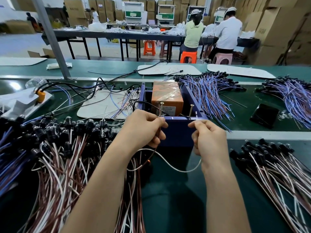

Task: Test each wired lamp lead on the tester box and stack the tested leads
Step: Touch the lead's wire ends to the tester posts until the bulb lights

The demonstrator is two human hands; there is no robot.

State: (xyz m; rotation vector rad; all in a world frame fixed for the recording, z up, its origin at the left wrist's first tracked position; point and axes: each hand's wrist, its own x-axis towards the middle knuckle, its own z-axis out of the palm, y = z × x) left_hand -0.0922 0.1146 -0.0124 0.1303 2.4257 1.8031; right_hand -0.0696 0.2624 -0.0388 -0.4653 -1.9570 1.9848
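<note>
A blue tester box (176, 132) stands at the middle of the bench, with an orange unit (166, 96) inside and two upright screws (161, 109) on its near rim. My left hand (146, 127) pinches the brown wire end of a lamp lead against the left screw. My right hand (207, 137) pinches the white wire (176, 169) end at the right screw (190, 111). The lead droops between my hands, and its lamp (149, 161) glows orange below the left hand.
A big heap of brown-white leads (55, 148) lies on the left, a smaller stack (277, 165) on the right. Blue-wired bundles (210, 93) sit behind the box, a black phone (264, 115) on the right. Two people sit at a far table.
</note>
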